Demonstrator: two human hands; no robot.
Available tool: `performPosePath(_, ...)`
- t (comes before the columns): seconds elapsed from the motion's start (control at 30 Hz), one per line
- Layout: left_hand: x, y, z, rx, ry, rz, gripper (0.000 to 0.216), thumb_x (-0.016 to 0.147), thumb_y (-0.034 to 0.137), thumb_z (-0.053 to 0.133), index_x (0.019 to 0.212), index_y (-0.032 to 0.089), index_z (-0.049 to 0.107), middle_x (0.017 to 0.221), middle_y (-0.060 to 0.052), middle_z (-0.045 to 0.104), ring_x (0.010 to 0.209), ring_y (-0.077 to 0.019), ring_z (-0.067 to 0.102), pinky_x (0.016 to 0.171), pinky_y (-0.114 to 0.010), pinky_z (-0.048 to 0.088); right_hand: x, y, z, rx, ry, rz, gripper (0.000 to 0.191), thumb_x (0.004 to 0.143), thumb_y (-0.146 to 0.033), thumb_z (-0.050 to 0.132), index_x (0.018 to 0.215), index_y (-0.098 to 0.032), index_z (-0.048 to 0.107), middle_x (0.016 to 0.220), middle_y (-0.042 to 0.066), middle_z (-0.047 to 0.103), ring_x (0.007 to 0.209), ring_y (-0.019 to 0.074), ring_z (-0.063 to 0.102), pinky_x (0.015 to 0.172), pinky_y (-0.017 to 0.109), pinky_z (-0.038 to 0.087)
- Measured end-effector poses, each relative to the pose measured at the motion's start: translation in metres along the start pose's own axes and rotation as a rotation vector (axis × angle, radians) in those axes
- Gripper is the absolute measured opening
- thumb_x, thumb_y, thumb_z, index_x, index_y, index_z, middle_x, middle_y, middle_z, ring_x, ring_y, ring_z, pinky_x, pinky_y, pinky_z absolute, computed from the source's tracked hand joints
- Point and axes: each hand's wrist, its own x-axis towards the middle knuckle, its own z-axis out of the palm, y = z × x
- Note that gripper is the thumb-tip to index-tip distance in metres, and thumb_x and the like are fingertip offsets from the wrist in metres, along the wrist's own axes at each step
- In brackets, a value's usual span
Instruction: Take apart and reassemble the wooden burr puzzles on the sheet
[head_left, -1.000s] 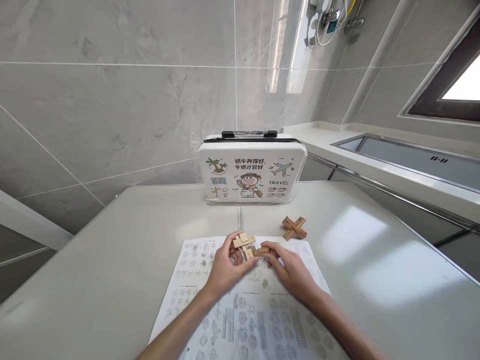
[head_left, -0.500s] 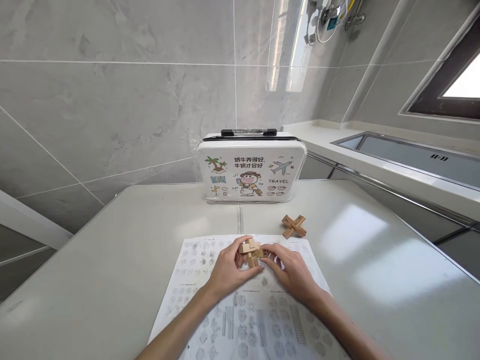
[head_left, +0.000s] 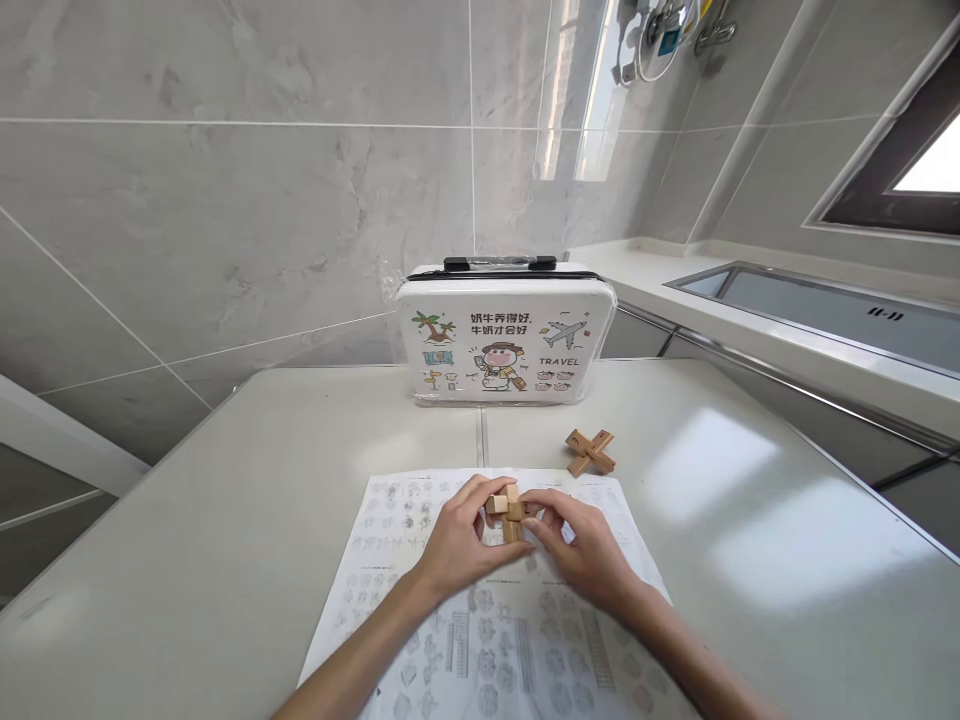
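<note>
A small wooden burr puzzle (head_left: 512, 510) of interlocking blocks is held between my two hands above a printed sheet (head_left: 420, 640). My left hand (head_left: 466, 528) grips it from the left, index finger at the top and thumb along the bottom. From the right, my right hand (head_left: 570, 530) pinches a block of it between thumb and fingers; a dark mark shows on that block. Some of the puzzle is hidden behind the fingers. Farther back on the right, a wooden cross of joined pieces (head_left: 591, 453) rests at the sheet's top edge.
A white case (head_left: 506, 340) with cartoon prints, wrapped in clear plastic, stands upright at the table's back by the tiled wall. The table (head_left: 187, 520) has a seam down its middle. To the right are a counter and a sink (head_left: 825, 310).
The blocks in my hands are closer together and the puzzle looks more compact. My right fingers have pressed slightly inward. The wooden cross stays in place.
</note>
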Motion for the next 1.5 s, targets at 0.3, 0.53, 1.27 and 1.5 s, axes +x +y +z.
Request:
performPosePath(0.3, 0.004, -0.001, -0.005, -0.230, 0.004, -0.020, 0.068, 0.074, 0.040, 0.093, 0.134, 0.028, 0.065, 0.125, -0.007, 0.066, 0.104, -0.0231, 0.066, 0.087, -0.032, 0.058, 0.009, -0.003, -0.003, 0.045, -0.078, 0.167, 0.031, 0.107, -0.046, 0.052, 0.123, -0.023, 0.065, 0.085, 0.002, 0.072, 0.066, 0.0185, 0.057, 0.064, 0.030, 0.043)
performPosePath(0.53, 0.002, -0.002, -0.006, -0.254, -0.073, 0.041, 0.070, 0.077, 0.032, 0.091, 0.140, 0.030, 0.062, 0.129, -0.007, 0.064, 0.115, -0.0261, 0.066, 0.103, -0.037, 0.055, 0.008, -0.008, -0.008, 0.163, -0.180, 0.203, 0.039, 0.109, -0.053, 0.045, 0.095, -0.021, 0.061, 0.065, -0.004, 0.055, 0.059, 0.0158, 0.047, 0.060, 0.029, 0.038)
performPosePath(1.27, 0.002, -0.016, 0.006, -0.310, 0.012, -0.090, 0.066, 0.089, 0.035, 0.081, 0.147, 0.028, 0.050, 0.132, -0.011, 0.062, 0.093, -0.0178, 0.064, 0.095, -0.039, 0.054, 0.020, 0.009, -0.018, 1.141, -0.078, 0.706, 0.045, 0.091, -0.057, 0.077, 0.081, -0.019, 0.054, 0.064, -0.008, 0.047, 0.042, 0.0035, 0.028, 0.034, 0.016, 0.017)
performPosePath(1.5, 0.002, -0.015, 0.006, -0.295, 0.007, -0.092, 0.060, 0.093, 0.035, 0.076, 0.146, 0.028, 0.050, 0.132, -0.010, 0.061, 0.090, -0.0161, 0.064, 0.095, -0.040, 0.054, 0.024, 0.023, -0.022, 1.468, 0.011, 0.796, 0.022, 0.097, -0.031, 0.074, 0.091, -0.020, 0.057, 0.065, -0.009, 0.044, 0.041, 0.0039, 0.027, 0.027, 0.009, 0.024)
